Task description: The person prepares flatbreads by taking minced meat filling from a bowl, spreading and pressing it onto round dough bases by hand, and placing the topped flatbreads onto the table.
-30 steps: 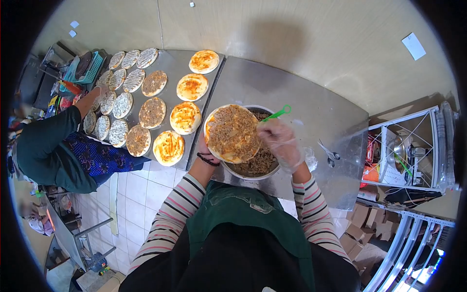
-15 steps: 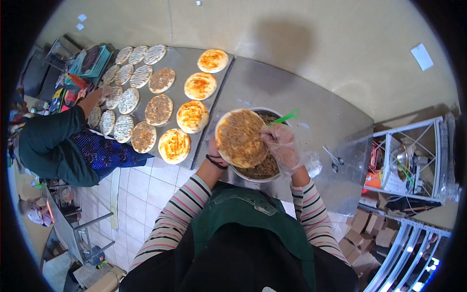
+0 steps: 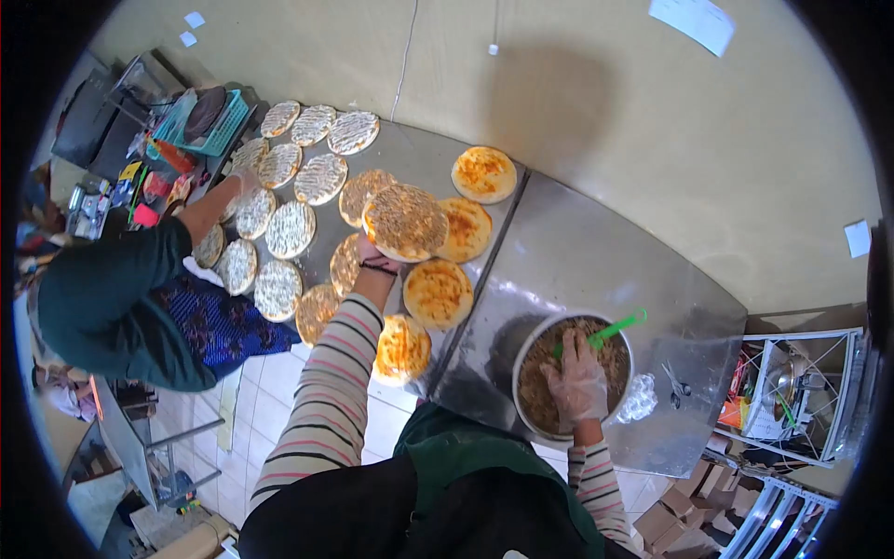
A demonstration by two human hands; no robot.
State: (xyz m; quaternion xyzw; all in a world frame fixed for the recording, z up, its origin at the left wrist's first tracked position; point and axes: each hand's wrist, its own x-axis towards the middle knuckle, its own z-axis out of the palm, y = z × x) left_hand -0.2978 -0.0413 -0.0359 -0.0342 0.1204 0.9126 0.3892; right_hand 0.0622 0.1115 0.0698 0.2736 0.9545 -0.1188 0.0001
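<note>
A round flatbread with brown minced topping (image 3: 405, 222) rests on my left hand (image 3: 375, 257), which holds it from below over the left metal table. Most of that hand's fingers are hidden under the bread. My right hand (image 3: 575, 384), in a clear plastic glove, lies in the minced filling with its fingers spread a little. The filling fills a large round metal bowl (image 3: 521, 396). A green-handled utensil (image 3: 619, 326) leans in the bowl beside my fingers. Red-sauced flatbreads (image 3: 438, 293) lie just right of my left hand.
Several white-striped flatbreads (image 3: 291, 230) lie at the left, where a co-worker's hand (image 3: 244, 186) reaches over them. Scissors (image 3: 677, 387) and crumpled plastic (image 3: 637, 399) lie right of the bowl. A teal basket (image 3: 219, 126) stands at the back left.
My left hand has carried the topped flatbread from above the bowl to the left, over the other breads. My right hand has left the bread and gone down into the filling. The view has shifted.
</note>
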